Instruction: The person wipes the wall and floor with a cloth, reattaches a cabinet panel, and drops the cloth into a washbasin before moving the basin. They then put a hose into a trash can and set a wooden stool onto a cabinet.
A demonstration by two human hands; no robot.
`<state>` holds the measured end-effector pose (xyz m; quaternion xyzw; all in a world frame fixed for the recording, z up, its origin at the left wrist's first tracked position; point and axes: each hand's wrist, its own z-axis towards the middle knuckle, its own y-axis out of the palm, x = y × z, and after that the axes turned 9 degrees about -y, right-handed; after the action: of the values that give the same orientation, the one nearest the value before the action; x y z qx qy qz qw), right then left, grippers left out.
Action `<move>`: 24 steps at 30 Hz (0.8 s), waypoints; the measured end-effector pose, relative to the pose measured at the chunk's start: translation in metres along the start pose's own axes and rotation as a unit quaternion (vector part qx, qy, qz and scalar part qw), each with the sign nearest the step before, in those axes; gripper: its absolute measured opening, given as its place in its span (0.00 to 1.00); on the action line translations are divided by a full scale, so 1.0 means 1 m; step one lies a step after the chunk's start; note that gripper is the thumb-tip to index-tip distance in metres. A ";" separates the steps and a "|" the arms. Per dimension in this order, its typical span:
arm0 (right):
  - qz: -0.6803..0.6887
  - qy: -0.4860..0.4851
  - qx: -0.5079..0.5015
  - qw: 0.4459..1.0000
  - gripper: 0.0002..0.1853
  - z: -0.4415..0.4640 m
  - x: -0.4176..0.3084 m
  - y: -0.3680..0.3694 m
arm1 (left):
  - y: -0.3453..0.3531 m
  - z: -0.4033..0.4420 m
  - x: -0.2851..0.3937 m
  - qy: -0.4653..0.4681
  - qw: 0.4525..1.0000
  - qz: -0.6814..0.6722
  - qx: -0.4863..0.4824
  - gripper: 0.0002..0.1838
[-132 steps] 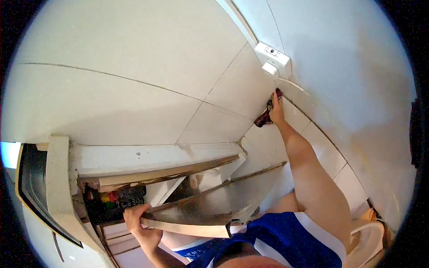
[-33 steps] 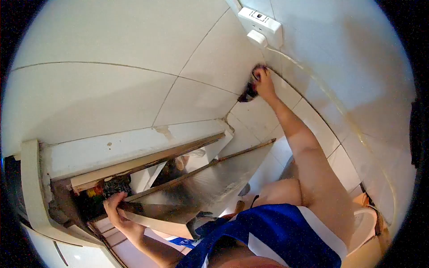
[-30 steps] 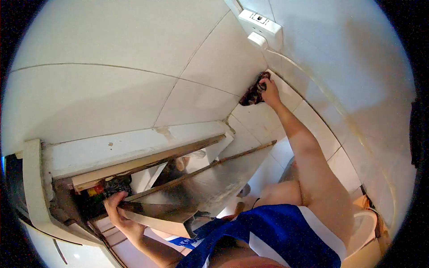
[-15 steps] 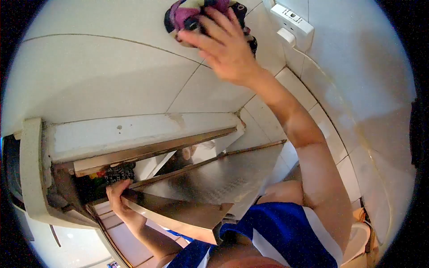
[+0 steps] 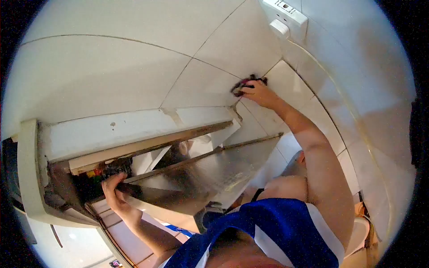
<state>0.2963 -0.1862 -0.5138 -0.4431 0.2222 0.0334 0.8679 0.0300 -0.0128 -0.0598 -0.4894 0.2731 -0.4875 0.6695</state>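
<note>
My right hand [image 5: 263, 95] presses a crumpled dark cloth with purple patches [image 5: 243, 85] against the white tiled wall [image 5: 210, 85], low near the corner. Its fingers are closed over the cloth. At the lower left, my left hand [image 5: 117, 198] has its fingers hooked over the end of a shiny brown panel [image 5: 201, 167] with a pale edge. This panel leans outward in front of an open cabinet space. Dark and coloured items [image 5: 117, 169] sit inside the opening, only partly visible.
A white ledge [image 5: 89, 139] with stained patches runs above the opening. A white socket box [image 5: 286, 13] with a plug [image 5: 280, 29] hangs on the right wall, its cord [image 5: 333, 82] trailing down. A pale upright post [image 5: 30, 169] stands at left.
My right hand has moved the cloth down and right along the tiles, from high on the wall towards the corner. My left hand stays on the panel, which has shifted slightly.
</note>
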 end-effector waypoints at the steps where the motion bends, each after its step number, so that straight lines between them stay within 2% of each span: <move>1: 0.000 0.001 0.000 1.000 0.15 -0.025 0.009 0.010 | -0.001 -0.001 0.001 0.001 1.000 0.000 -0.001 0.16; 3: -0.117 0.142 -0.005 0.983 0.14 -0.059 0.022 0.010 | -0.002 -0.002 0.004 0.009 1.000 -0.009 -0.009 0.16; 5: -0.156 0.247 -0.038 0.956 0.12 -0.059 0.027 0.007 | 0.000 -0.005 0.005 0.009 1.000 -0.028 -0.005 0.15; 6: -0.162 0.373 -0.065 0.911 0.10 -0.062 0.050 0.025 | 0.000 -0.007 0.006 0.007 0.999 -0.047 0.000 0.16; 7: -0.135 0.392 -0.143 0.899 0.12 -0.042 0.032 -0.029 | -0.003 -0.009 0.004 0.005 0.999 -0.047 -0.004 0.16; 9: -0.094 0.477 -0.014 0.874 0.10 -0.038 0.029 -0.054 | -0.005 -0.011 -0.001 0.010 0.999 -0.031 -0.008 0.17; 10: -0.094 0.477 -0.018 0.874 0.10 -0.036 0.028 -0.064 | -0.005 -0.013 0.001 0.008 0.999 -0.032 -0.011 0.17; 12: 0.157 0.393 0.035 0.905 0.11 -0.034 0.031 -0.077 | -0.003 -0.012 0.008 -0.022 0.999 -0.045 -0.001 0.17; 14: 0.280 0.296 0.111 0.907 0.16 -0.017 0.020 -0.074 | 0.001 -0.008 0.006 -0.001 0.999 -0.037 0.008 0.17; 16: 0.312 0.155 0.145 0.926 0.16 0.020 -0.014 -0.098 | 0.002 -0.004 0.005 0.022 0.999 -0.025 0.019 0.16; 17: 0.314 0.155 0.146 0.925 0.16 0.038 -0.027 -0.096 | 0.003 -0.003 0.005 0.034 0.999 -0.026 0.020 0.16; 19: 0.133 -0.003 0.132 0.982 0.16 0.064 -0.041 -0.092 | 0.003 -0.004 0.005 0.046 0.998 -0.027 0.023 0.15; 21: 0.111 -0.020 0.102 0.988 0.15 0.069 -0.042 -0.086 | 0.003 -0.008 0.006 -0.026 0.998 -0.048 0.027 0.14; 22: 0.088 -0.036 0.072 0.993 0.15 0.069 -0.042 -0.082 | 0.002 -0.009 0.005 -0.027 0.998 -0.046 0.025 0.14; 24: 0.078 -0.057 0.085 0.992 0.15 0.062 -0.041 -0.073 | 0.002 -0.012 0.004 -0.059 0.997 -0.043 0.029 0.15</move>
<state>0.3003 -0.1756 -0.4101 -0.3464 0.2081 0.1067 0.9085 0.0224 -0.0206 -0.0657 -0.5089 0.1977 -0.4943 0.6764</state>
